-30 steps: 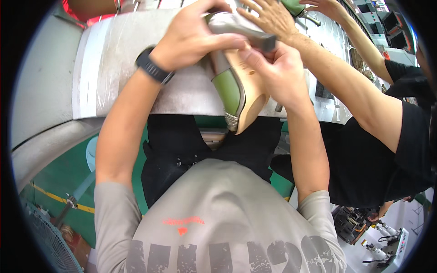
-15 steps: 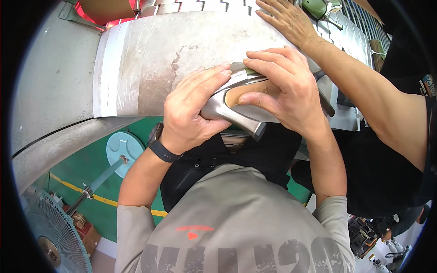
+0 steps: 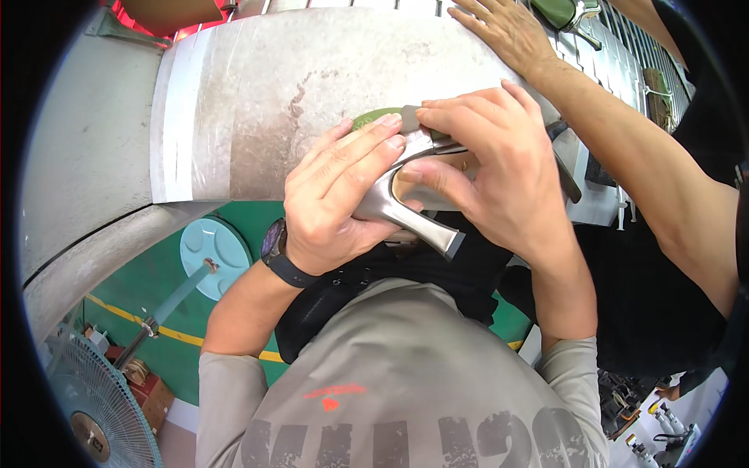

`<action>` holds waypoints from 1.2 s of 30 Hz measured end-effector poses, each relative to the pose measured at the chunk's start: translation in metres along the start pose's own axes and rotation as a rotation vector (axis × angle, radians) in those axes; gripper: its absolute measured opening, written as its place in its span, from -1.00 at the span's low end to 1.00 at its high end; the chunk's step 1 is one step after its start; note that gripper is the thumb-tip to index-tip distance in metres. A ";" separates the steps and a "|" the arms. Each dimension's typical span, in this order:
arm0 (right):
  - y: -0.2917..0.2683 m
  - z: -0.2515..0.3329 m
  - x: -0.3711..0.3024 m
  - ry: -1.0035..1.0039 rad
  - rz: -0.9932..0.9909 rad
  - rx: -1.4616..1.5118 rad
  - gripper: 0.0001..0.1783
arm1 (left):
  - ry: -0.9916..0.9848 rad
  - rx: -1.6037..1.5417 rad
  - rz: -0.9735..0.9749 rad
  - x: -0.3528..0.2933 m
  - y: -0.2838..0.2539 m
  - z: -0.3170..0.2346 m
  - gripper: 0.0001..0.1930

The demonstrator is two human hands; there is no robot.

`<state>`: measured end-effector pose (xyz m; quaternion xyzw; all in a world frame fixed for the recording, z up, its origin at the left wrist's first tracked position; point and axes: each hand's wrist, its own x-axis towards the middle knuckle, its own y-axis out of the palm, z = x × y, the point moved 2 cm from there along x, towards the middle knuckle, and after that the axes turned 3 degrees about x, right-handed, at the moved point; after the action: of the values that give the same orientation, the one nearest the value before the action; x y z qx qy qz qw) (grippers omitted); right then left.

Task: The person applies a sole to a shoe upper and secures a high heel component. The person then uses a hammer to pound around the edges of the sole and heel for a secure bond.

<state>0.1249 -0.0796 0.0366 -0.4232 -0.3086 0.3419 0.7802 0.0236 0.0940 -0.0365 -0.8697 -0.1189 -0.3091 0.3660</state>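
Note:
Both my hands are wrapped round a silver high-heeled shoe (image 3: pixel 425 226) with a green last (image 3: pixel 376 118) inside it. It is held over the near edge of the pale worktop, and its dark-tipped heel points toward my body. My left hand (image 3: pixel 331 183) is closed on its left side, fingers laid over the green last and silver upper. My right hand (image 3: pixel 499 160) closes on the other side, fingertips by a small grey piece (image 3: pixel 411 118) at the top, thumb over the tan sole (image 3: pixel 459 158). My palms and fingers hide much of the shoe.
A co-worker's hand (image 3: pixel 511 35) rests at the worktop's far right, the arm crossing close to my right hand. Another shoe on a green last (image 3: pixel 558 12) lies on the slatted conveyor beyond. A fan (image 3: pixel 94 429) stands lower left, near a round light-blue plate (image 3: pixel 214 257) on a pole.
The shoe has turned in my hands: more green last shows at the top, less tan sole, and the heel stands out further. My right hand has shifted slightly right.

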 end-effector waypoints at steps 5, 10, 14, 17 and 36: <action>0.000 -0.015 0.008 -0.020 0.000 0.029 -0.48 | 0.005 0.021 -0.079 -0.003 0.007 -0.005 -0.35; -0.002 -0.034 -0.011 -0.108 -0.101 0.034 -0.46 | -0.080 0.016 0.094 0.006 0.007 -0.019 -0.30; -0.007 -0.022 -0.010 -0.003 0.023 0.018 -0.44 | 0.008 0.124 0.029 -0.009 0.020 -0.019 -0.28; -0.002 -0.032 -0.015 0.012 -0.071 -0.056 -0.32 | 0.006 0.084 0.060 -0.015 0.024 -0.019 -0.19; -0.002 -0.067 -0.044 0.121 -0.394 0.032 -0.14 | -0.176 -0.097 0.258 0.042 0.036 -0.004 -0.69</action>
<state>0.1519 -0.1451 -0.0002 -0.3618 -0.3326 0.1614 0.8558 0.0701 0.0646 -0.0279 -0.9180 -0.0230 -0.1876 0.3486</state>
